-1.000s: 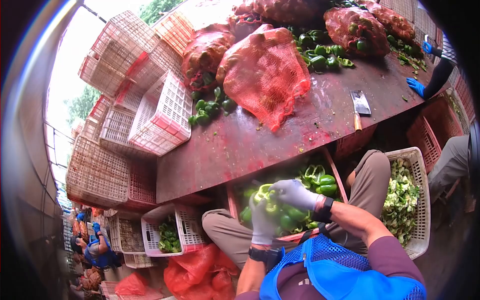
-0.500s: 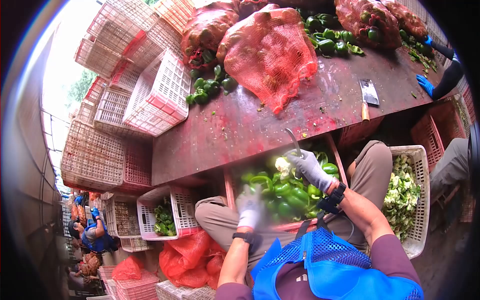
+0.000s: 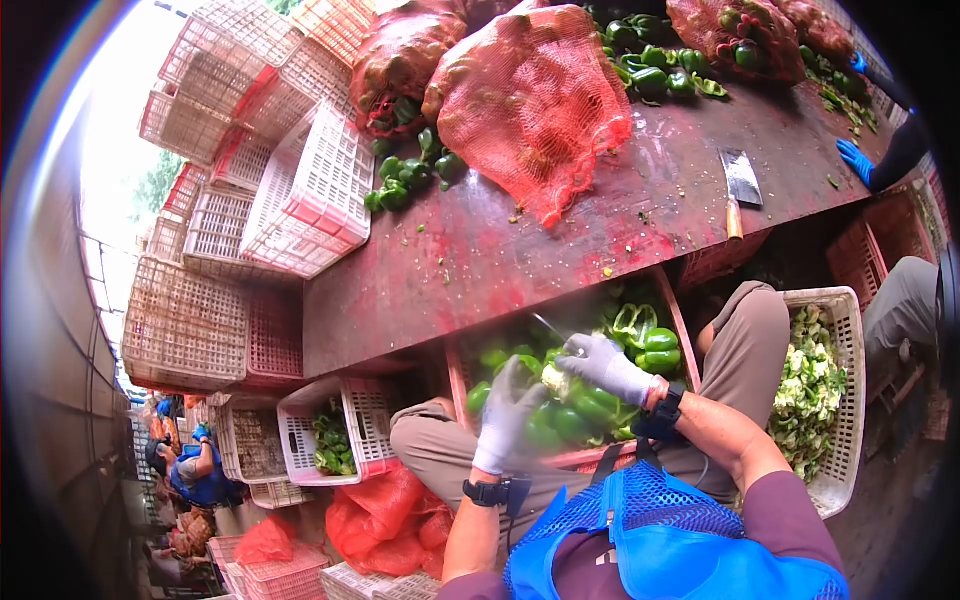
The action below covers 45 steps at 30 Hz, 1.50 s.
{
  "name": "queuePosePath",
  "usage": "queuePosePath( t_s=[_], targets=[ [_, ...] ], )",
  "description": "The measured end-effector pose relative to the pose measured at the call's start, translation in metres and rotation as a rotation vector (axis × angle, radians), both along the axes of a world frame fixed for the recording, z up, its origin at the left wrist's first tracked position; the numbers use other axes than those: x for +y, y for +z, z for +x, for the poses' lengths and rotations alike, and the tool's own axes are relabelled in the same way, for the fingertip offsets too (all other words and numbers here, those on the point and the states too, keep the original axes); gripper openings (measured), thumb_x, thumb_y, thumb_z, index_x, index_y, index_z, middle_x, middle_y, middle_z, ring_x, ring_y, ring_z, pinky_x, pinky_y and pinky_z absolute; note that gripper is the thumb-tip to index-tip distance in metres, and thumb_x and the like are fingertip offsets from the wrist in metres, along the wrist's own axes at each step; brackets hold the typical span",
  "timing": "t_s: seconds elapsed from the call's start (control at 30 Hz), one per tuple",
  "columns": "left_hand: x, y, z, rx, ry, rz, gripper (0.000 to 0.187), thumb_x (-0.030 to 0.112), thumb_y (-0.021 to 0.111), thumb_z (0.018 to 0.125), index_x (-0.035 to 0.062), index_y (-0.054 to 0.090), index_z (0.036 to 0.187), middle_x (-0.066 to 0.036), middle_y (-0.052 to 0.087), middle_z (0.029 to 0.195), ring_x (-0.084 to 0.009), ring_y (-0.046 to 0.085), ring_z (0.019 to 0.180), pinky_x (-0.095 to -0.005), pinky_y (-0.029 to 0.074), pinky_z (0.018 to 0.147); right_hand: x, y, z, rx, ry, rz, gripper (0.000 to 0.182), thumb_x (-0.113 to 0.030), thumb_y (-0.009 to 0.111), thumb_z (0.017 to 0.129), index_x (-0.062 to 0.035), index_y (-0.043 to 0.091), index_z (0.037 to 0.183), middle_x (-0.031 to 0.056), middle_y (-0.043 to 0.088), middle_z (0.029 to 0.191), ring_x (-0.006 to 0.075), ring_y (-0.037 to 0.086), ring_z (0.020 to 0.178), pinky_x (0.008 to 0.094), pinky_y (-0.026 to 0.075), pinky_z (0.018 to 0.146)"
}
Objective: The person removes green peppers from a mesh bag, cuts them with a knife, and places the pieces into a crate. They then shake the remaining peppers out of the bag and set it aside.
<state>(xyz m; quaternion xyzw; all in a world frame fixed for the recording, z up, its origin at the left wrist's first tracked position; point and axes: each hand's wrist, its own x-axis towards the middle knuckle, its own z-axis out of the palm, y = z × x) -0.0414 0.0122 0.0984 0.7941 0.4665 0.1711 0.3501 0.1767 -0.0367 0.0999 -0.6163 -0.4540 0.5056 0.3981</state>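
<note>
Gripped in my right hand (image 3: 607, 368), in a grey glove, is a small curved knife (image 3: 545, 325), its thin blade pointing up and left. A pale pepper core (image 3: 554, 379) shows at that hand's fingertips, between my two hands. My left hand (image 3: 508, 412), also gloved, hovers at the left of the crate with fingers apart and nothing visible in them. Below both hands, a red-rimmed crate (image 3: 676, 312) in front of my lap holds many green bell peppers (image 3: 655, 350), some blurred.
Beyond lies a stained table (image 3: 420, 280) with red mesh sacks (image 3: 530, 110), loose peppers (image 3: 400, 180) and a cleaver (image 3: 740, 180). A crate of cut cores (image 3: 805, 390) stands at my right. Stacked crates (image 3: 185, 320) rise at left. Another person's blue-gloved hand (image 3: 855, 160) rests far right.
My right hand has lowered slightly left, the knife tipping leftward and the core coming down with it. My left hand has risen a little, closer to the right.
</note>
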Motion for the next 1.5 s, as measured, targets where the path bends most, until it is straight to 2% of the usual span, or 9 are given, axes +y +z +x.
queuePosePath(
  t_s=[0.17, 0.4, 0.53, 0.63, 0.83, 0.93, 1.03, 1.27, 1.5],
  targets=[
    [-0.018, 0.014, 0.035, -0.014, -0.058, -0.132, 0.058, 0.028, 0.072, 0.085, 0.0019, 0.051, 0.132, -0.02, 0.064, 0.113, -0.0285, 0.065, 0.098, -0.0356, 0.051, 0.085, -0.007, -0.008, -0.01, -0.144, -0.007, 0.041, 0.043, -0.044, 0.064, 0.09, -0.0016, 0.063, 0.097, 0.0184, 0.069, 0.082, 0.0309, 0.069, 0.08, 0.0408, 0.051, 0.07],
    [-0.019, -0.006, 0.032, -0.116, -0.074, -0.14, 0.042, 0.028, 0.069, 0.088, 0.0015, 0.058, 0.118, -0.008, 0.065, 0.088, -0.013, 0.062, 0.068, -0.0288, 0.051, 0.064, -0.019, 0.002, -0.008, -0.075, 0.022, 0.014, 0.036, -0.035, 0.066, 0.089, 0.0002, 0.061, 0.093, 0.013, 0.064, 0.077, 0.0188, 0.063, 0.07, 0.0346, 0.049, 0.064],
    [-0.02, -0.034, 0.026, -0.277, -0.044, -0.403, 0.041, 0.028, 0.066, 0.089, 0.0024, 0.056, 0.12, -0.001, 0.063, 0.086, -0.0052, 0.057, 0.066, -0.0226, 0.047, 0.058, -0.024, -0.004, -0.005, -0.169, 0.029, 0.151, 0.044, -0.045, 0.063, 0.09, -0.0018, 0.06, 0.092, 0.0194, 0.065, 0.074, 0.0315, 0.068, 0.071, 0.0415, 0.049, 0.063],
    [-0.028, -0.01, 0.037, -0.327, -0.005, -0.551, 0.039, 0.026, 0.062, 0.09, 0.0028, 0.055, 0.121, -0.001, 0.064, 0.087, -0.005, 0.056, 0.064, -0.0207, 0.044, 0.056, -0.026, 0.007, 0.002, -0.265, 0.065, 0.17, 0.042, -0.045, 0.064, 0.091, -0.0022, 0.062, 0.091, 0.0145, 0.065, 0.071, 0.0247, 0.067, 0.067, 0.0376, 0.049, 0.061],
    [-0.036, 0.005, 0.048, -0.551, 0.118, -0.786, 0.031, 0.026, 0.056, 0.092, 0.0042, 0.058, 0.115, 0.0, 0.06, 0.079, -0.0067, 0.055, 0.06, -0.0201, 0.041, 0.054, -0.022, 0.017, 0.01, 0.19, -0.034, -0.081, 0.039, -0.043, 0.064, 0.093, -0.0038, 0.066, 0.092, 0.0014, 0.063, 0.071, 0.0081, 0.059, 0.061, 0.0256, 0.046, 0.056],
    [-0.034, 0.016, 0.05, -0.563, 0.161, -0.739, 0.03, 0.03, 0.055, 0.095, 0.0041, 0.062, 0.11, 0.0, 0.059, 0.08, -0.0072, 0.055, 0.063, -0.0207, 0.042, 0.056, -0.017, -0.005, 0.011, 0.125, 0.027, 0.038, 0.043, -0.046, 0.064, 0.091, -0.0032, 0.064, 0.096, 0.006, 0.066, 0.076, 0.0153, 0.064, 0.067, 0.031, 0.049, 0.061],
    [-0.026, -0.002, 0.041, -0.255, -0.178, -0.196, 0.032, 0.031, 0.051, 0.099, 0.0036, 0.065, 0.106, 0.001, 0.06, 0.09, -0.0076, 0.054, 0.068, -0.0228, 0.042, 0.057, -0.027, 0.003, 0.003, -0.169, 0.053, 0.194, 0.041, -0.042, 0.066, 0.088, -0.0031, 0.064, 0.1, 0.0121, 0.068, 0.081, 0.0217, 0.068, 0.078, 0.0368, 0.052, 0.068],
    [-0.042, -0.023, 0.032, -0.351, -0.004, -0.487, 0.038, 0.032, 0.055, 0.094, 0.0018, 0.06, 0.117, 0.001, 0.06, 0.081, -0.0045, 0.051, 0.063, -0.0219, 0.04, 0.054, -0.037, -0.012, -0.018, 0.373, -0.202, -0.131, 0.03, -0.034, 0.067, 0.088, -0.0039, 0.066, 0.093, 0.0072, 0.068, 0.076, 0.0142, 0.065, 0.067, 0.0309, 0.052, 0.061],
    [-0.035, 0.007, 0.014, -0.131, -0.015, -0.439, 0.04, 0.02, 0.068, 0.085, 0.0008, 0.058, 0.118, -0.004, 0.063, 0.086, -0.0067, 0.054, 0.06, -0.0224, 0.046, 0.051, -0.038, -0.032, -0.009, 0.228, -0.308, -0.289, 0.023, -0.027, 0.063, 0.087, -0.0051, 0.067, 0.083, 0.0063, 0.066, 0.069, 0.0161, 0.062, 0.057, 0.0315, 0.051, 0.056]
  ],
)
